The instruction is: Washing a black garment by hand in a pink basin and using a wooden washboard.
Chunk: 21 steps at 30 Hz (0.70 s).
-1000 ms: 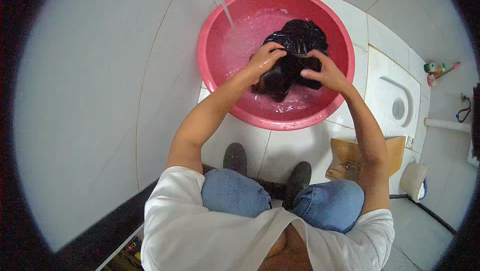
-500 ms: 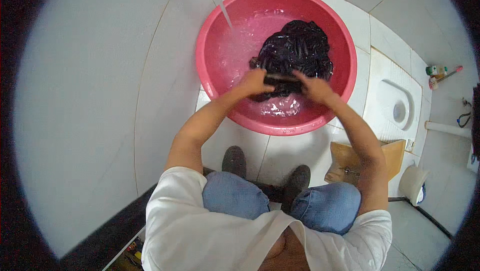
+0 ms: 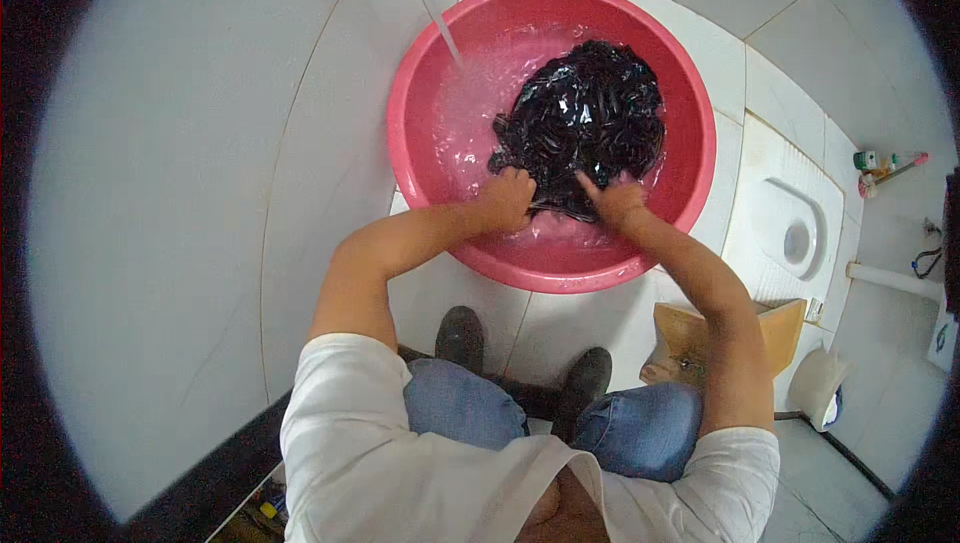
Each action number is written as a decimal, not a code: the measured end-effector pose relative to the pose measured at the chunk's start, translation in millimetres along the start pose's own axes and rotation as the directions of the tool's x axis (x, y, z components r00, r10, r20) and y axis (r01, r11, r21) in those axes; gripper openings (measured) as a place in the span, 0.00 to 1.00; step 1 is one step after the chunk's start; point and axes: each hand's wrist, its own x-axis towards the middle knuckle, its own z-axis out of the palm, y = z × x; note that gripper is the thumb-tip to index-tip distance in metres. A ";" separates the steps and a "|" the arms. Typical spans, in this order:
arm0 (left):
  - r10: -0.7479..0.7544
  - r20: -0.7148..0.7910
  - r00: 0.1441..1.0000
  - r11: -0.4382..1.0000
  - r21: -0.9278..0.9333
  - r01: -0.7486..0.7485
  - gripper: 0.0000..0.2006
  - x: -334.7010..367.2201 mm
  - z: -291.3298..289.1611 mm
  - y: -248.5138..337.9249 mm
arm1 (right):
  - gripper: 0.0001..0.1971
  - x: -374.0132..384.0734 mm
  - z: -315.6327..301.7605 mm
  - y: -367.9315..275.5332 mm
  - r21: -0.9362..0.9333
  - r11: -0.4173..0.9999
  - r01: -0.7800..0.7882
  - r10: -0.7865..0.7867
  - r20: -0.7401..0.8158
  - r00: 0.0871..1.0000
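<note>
A soaked black garment (image 3: 580,108) lies bunched in water inside a large pink basin (image 3: 402,128); its exact kind cannot be made out. At its near left edge, my left hand (image 3: 507,199) is closed on the wet cloth, knuckles up. My right hand (image 3: 620,201) grips the near right part, thumb stretched over the fabric and the other fingers partly hidden by water and cloth. Both hands are low in the basin, a short gap apart.
A thin stream of water (image 3: 437,15) falls into the basin's left side. To the right are a white squat toilet (image 3: 797,233), a brown board-like piece (image 3: 785,333), a white bucket (image 3: 815,383) and a brush (image 3: 900,168). A tiled wall (image 3: 190,173) rises on the left.
The stretch of black cloth held up between my hands has gone down into the water. Both hands have moved slightly lower in the picture, and the garment looks wetter and more spread.
</note>
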 end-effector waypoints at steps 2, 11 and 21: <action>-0.058 0.028 0.998 0.995 -0.079 0.060 0.20 -11.3 -9.9 -2.4 | 0.38 -15.8 -49.2 19.8 0.238 0.965 -0.106 0.042 0.261 0.964; -0.274 0.055 0.960 0.920 -0.275 0.279 0.11 -25.8 -24.0 -14.8 | 0.26 -69.6 -64.5 37.2 0.621 0.774 0.124 -0.166 0.009 0.986; -0.533 -0.317 0.785 0.495 -0.869 -0.014 0.08 -13.2 -317.0 15.9 | 0.16 -197.5 -259.1 195.5 0.898 0.403 0.178 0.388 -0.344 0.855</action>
